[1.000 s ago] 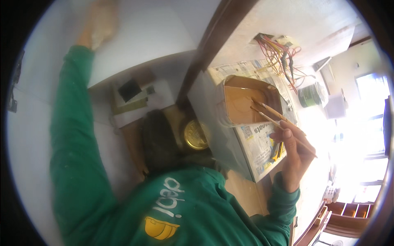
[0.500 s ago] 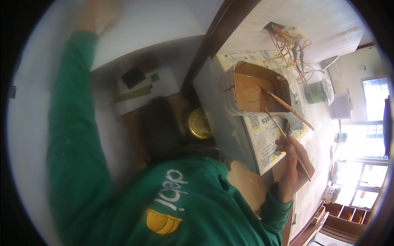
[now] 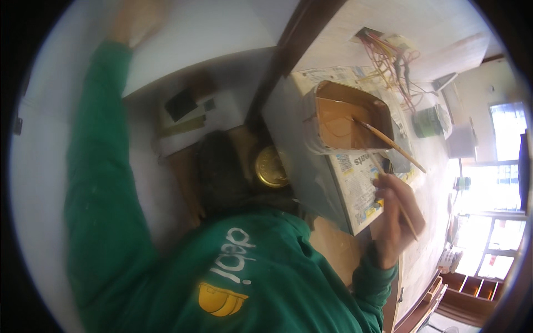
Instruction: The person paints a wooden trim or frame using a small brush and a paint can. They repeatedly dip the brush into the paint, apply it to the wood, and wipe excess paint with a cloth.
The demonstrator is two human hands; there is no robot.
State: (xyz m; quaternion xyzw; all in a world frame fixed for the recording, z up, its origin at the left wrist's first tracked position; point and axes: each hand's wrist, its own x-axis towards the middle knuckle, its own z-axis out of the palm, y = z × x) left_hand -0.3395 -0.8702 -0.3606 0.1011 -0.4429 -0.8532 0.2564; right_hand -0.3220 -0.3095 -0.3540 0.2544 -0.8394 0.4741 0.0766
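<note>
My right hand (image 3: 398, 208) is closed round the wooden handle of a slim paintbrush (image 3: 408, 221). Its front end is blurred, just off the near corner of a rectangular tub (image 3: 312, 119) of brown paint (image 3: 336, 125). A second paintbrush (image 3: 395, 146) leans in that tub, its bristles in the paint and its handle jutting over the rim. Newspaper (image 3: 351, 183) lies beneath the tub. At the upper left, my left hand (image 3: 139, 23) is raised beside a pale panel (image 3: 205, 33); it is smeared and partly cut off, so its fingers cannot be made out.
Loose red and yellow wires (image 3: 388, 58) hang from a hole in the surface beyond the tub. A green can (image 3: 426, 123) stands past them. Below, a round gold lid (image 3: 272, 166) is near my dark-clad leg (image 3: 219, 166). A dark wooden edge (image 3: 283, 50) divides the two sides.
The brush in my right hand has drawn back from the tub's rim, and that hand is now more blurred. My left arm stays almost where it was.
</note>
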